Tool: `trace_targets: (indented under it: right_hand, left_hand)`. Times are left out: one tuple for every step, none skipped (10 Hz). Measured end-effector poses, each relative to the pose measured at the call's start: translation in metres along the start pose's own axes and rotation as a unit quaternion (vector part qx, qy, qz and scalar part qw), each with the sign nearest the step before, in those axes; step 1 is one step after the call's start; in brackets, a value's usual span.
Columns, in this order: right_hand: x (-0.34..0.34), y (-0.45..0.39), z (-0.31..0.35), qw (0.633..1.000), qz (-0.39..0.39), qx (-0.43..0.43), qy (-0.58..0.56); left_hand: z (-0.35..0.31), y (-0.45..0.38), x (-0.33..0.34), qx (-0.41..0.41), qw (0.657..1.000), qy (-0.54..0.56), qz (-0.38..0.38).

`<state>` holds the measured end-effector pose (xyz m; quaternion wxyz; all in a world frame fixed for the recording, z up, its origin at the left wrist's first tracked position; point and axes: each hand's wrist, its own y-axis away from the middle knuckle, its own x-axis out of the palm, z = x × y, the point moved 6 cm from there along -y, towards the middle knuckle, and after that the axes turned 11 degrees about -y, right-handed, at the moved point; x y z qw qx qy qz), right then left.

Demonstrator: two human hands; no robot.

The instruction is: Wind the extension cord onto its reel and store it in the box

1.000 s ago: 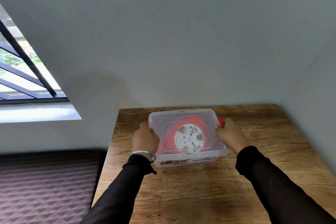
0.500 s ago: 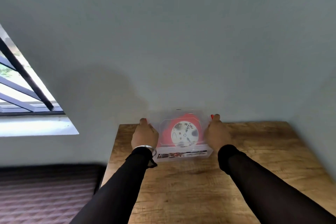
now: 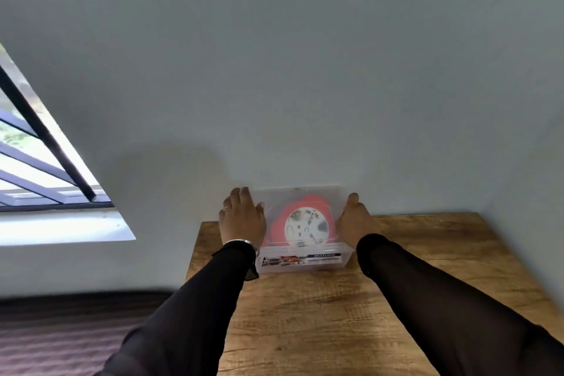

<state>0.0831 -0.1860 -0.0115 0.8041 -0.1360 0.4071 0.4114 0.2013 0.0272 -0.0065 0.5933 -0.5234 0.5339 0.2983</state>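
Now lidded box (image 3: 300, 259) between flat left hand (image 3: 242, 218), right hand (image 3: 354, 223).

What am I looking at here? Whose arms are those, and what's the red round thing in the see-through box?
The camera sits on a person's head, looking forward and down, so you see that person's own two arms in black sleeves. The left hand and right hand lie flat against the two sides of a clear plastic box with its lid on. The box stands on a wooden table, at the far edge by the grey wall. Inside is a red cord reel with a white round face. A window is at the left.
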Motion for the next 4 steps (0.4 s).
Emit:
trace_targets:
  right_hand:
    - [-0.035, -0.005, 0.018, 0.99, 0.005, -0.033, 0.135]
    - [-0.101, -0.012, 0.073, 0.942, -0.142, -0.187, 0.238]
    - [-0.176, -0.012, 0.141, 0.891, -0.257, -0.28, 0.249]
    - [-0.241, -0.008, 0.191, 0.842, -0.348, -0.316, 0.265]
  left_hand:
    - [-0.031, -0.015, -0.032, 0.136, 0.984, -0.109, -0.032]
    - [-0.069, -0.047, -0.109, 0.202, 0.955, -0.151, -0.155]
    - [-0.099, -0.083, -0.216, 0.2, 0.917, -0.187, -0.29]
    - [-0.108, -0.102, -0.298, 0.162, 0.889, -0.18, -0.388]
